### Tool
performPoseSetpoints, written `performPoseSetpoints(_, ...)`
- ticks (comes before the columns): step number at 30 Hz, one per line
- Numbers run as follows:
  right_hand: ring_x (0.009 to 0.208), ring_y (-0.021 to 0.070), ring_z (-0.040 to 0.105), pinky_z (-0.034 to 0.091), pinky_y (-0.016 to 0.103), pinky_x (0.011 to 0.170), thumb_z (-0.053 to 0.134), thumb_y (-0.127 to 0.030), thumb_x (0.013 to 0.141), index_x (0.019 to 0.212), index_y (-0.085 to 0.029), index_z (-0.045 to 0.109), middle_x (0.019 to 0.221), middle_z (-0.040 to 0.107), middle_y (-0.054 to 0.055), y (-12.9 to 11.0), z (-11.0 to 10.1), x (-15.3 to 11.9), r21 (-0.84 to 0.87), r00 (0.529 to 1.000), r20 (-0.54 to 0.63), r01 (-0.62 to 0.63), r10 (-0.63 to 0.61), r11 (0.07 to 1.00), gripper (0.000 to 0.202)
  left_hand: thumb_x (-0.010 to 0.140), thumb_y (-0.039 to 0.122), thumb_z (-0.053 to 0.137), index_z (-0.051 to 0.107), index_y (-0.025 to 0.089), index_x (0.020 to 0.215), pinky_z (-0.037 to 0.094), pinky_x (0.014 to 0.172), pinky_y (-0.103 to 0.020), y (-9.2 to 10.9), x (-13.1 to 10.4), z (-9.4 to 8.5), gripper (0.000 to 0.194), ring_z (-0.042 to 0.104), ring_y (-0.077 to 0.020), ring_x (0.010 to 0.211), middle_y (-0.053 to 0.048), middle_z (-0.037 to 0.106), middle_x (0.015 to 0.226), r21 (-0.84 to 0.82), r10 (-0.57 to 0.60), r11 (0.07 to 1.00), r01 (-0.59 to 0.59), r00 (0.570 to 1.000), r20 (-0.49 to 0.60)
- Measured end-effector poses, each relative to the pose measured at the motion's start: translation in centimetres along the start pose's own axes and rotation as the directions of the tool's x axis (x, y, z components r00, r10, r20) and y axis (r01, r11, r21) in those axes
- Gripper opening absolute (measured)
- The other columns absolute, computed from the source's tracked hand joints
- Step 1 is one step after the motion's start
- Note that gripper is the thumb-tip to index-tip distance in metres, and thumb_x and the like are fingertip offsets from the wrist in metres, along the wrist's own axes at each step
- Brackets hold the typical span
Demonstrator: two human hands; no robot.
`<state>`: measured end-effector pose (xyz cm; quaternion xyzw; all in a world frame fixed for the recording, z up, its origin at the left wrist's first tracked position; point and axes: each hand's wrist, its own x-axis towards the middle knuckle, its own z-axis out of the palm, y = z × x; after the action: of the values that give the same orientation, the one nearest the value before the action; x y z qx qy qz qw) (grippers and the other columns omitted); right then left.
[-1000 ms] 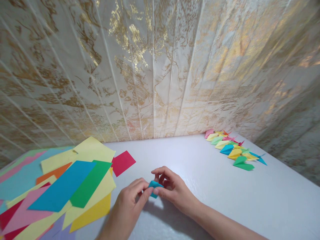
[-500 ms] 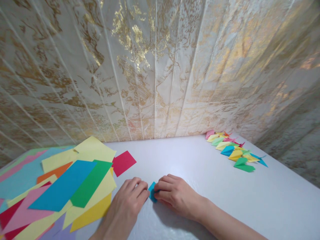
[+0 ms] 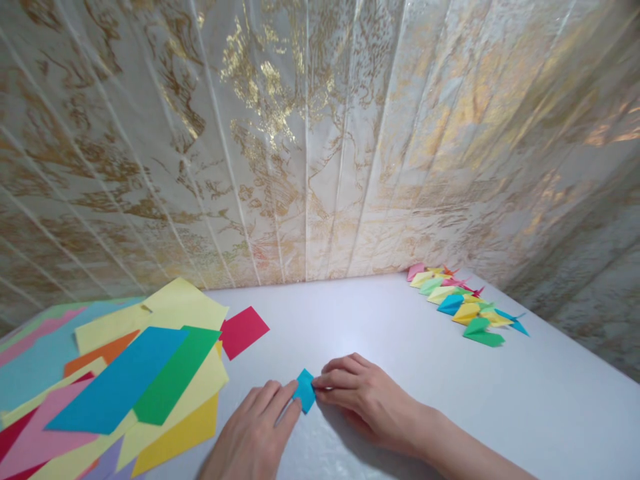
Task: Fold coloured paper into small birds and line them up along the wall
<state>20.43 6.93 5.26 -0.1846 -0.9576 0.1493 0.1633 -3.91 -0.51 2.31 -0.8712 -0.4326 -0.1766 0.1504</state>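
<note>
A small folded piece of blue paper (image 3: pixel 305 391) lies on the white table between my hands, one corner pointing away from me. At its left edge, my left hand (image 3: pixel 260 427) holds it with the thumb and index finger. My right hand (image 3: pixel 357 400) has its fingers pressed together and pinches the right edge. The right thumb is mostly hidden under the other fingers.
Left of my hands spreads a pile of coloured paper sheets, a blue sheet (image 3: pixel 117 380) and a green sheet (image 3: pixel 177 377) on top. A red square (image 3: pixel 245 332) lies beside it. Folded paper figures (image 3: pixel 465 313) stand in rows at right. A patterned curtain (image 3: pixel 305 167) hangs behind the table (image 3: pixel 400 333).
My right hand has shifted slightly right, and my left hand has lowered with its fingers straighter. More of the folded blue paper shows now. The view has moved a little.
</note>
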Motion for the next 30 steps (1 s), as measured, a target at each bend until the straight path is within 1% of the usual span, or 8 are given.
performPoseSetpoints(2, 0.108, 0.0212, 0.06, 0.046, 0.036, 0.093, 0.047, -0.001, 0.091, 0.127, -0.023, 0.062, 0.119, 0.072, 0.006, -0.1, 0.1, 0.3, 0.048, 0.999, -0.015, -0.043, 0.044, 0.998, 0.045, 0.077, -0.004, 0.042, 0.064, 0.021, 0.114, 0.048, 0.087, -0.036, 0.2, -0.3, 0.0, 0.051, 0.062, -0.0238, 0.099, -0.005, 0.071, 0.124, 0.01, -0.008, 1.0, 0.008, 1.0, 0.011)
performPoseSetpoints(5, 0.112, 0.0236, 0.056, 0.047, 0.038, 0.097, 0.05, -0.001, 0.088, 0.133, -0.021, 0.057, 0.122, 0.069, 0.008, -0.2, 1.0, 1.3, 0.036, 0.997, -0.026, -0.067, 0.067, 0.997, 0.05, 0.076, -0.006, 0.04, 0.064, 0.02, 0.113, 0.048, 0.087, -0.036, 0.5, -0.6, 1.0, 0.052, 0.061, -0.0245, 0.101, -0.006, 0.072, 0.12, 0.02, -0.036, 0.999, 0.036, 0.999, -0.006)
performPoseSetpoints(9, 0.116, 0.0264, 0.054, 0.045, 0.041, 0.102, 0.051, -0.008, 0.094, 0.133, -0.017, 0.056, 0.133, 0.063, 0.01, -0.2, 2.4, 1.7, -0.076, 0.998, -0.031, -0.065, 0.063, 0.995, 0.04, 0.083, 0.0, 0.04, 0.067, 0.022, 0.101, 0.048, 0.08, -0.037, 0.9, -1.1, 3.6, 0.039, 0.06, -0.0248, 0.093, -0.007, 0.074, 0.109, 0.048, -0.06, 0.996, 0.069, 0.985, -0.163)
performPoseSetpoints(11, 0.118, 0.0274, 0.053, 0.045, 0.043, 0.102, 0.049, -0.009, 0.097, 0.134, -0.017, 0.056, 0.132, 0.063, 0.011, -0.1, 2.3, 1.1, -0.138, 0.995, -0.044, -0.091, 0.086, 0.986, 0.039, 0.086, 0.003, 0.039, 0.067, 0.023, 0.1, 0.048, 0.081, -0.037, 1.0, -1.4, 4.1, 0.037, 0.06, -0.0243, 0.093, -0.007, 0.074, 0.11, 0.073, -0.068, 0.994, 0.085, 0.975, -0.212)
performPoseSetpoints(15, 0.122, 0.0302, 0.052, 0.046, 0.045, 0.101, 0.05, -0.006, 0.094, 0.13, -0.02, 0.06, 0.133, 0.063, 0.011, 0.1, 1.2, -0.1, -0.171, 0.983, -0.092, -0.173, 0.16, 0.97, 0.04, 0.088, 0.005, 0.039, 0.065, 0.019, 0.114, 0.048, 0.087, -0.035, 0.7, -1.0, 2.3, 0.039, 0.061, -0.0239, 0.101, -0.008, 0.073, 0.118, 0.069, 0.003, 0.998, 0.003, 0.996, -0.089)
performPoseSetpoints(19, 0.11, 0.026, 0.057, 0.051, 0.039, 0.094, 0.056, 0.0, 0.084, 0.121, -0.019, 0.062, 0.126, 0.064, 0.011, 0.1, 0.7, 0.2, -0.044, 0.975, -0.123, -0.192, 0.186, 0.98, 0.042, 0.09, 0.008, 0.047, 0.062, 0.018, 0.116, 0.051, 0.081, -0.034, 0.3, 0.5, 0.5, 0.032, 0.064, -0.0236, 0.093, -0.006, 0.073, 0.107, -0.095, -0.059, 0.994, 0.056, 0.998, -0.036)
performPoseSetpoints(24, 0.091, 0.0199, 0.062, 0.052, 0.029, 0.08, 0.062, -0.004, 0.085, 0.111, -0.02, 0.064, 0.106, 0.068, 0.007, 0.4, 1.7, 1.1, 0.113, 0.989, -0.079, -0.113, 0.122, 0.987, 0.03, 0.092, 0.011, 0.058, 0.06, 0.022, 0.101, 0.052, 0.073, -0.032, -0.5, 1.6, 0.7, 0.014, 0.062, -0.0217, 0.086, -0.002, 0.066, 0.094, -0.357, -0.186, 0.914, 0.195, 0.981, 0.06)
performPoseSetpoints(30, 0.088, 0.0192, 0.063, 0.052, 0.028, 0.078, 0.069, -0.01, 0.086, 0.101, -0.021, 0.07, 0.1, 0.069, 0.006, 0.9, 2.8, 1.5, 0.183, 0.977, -0.137, -0.135, 0.161, 0.974, 0.019, 0.096, 0.013, 0.054, 0.059, 0.022, 0.089, 0.047, 0.071, -0.03, -1.0, 1.6, 0.9, 0.013, 0.058, -0.0196, 0.082, 0.0, 0.062, 0.087, -0.42, -0.249, 0.876, 0.237, 0.968, 0.029)
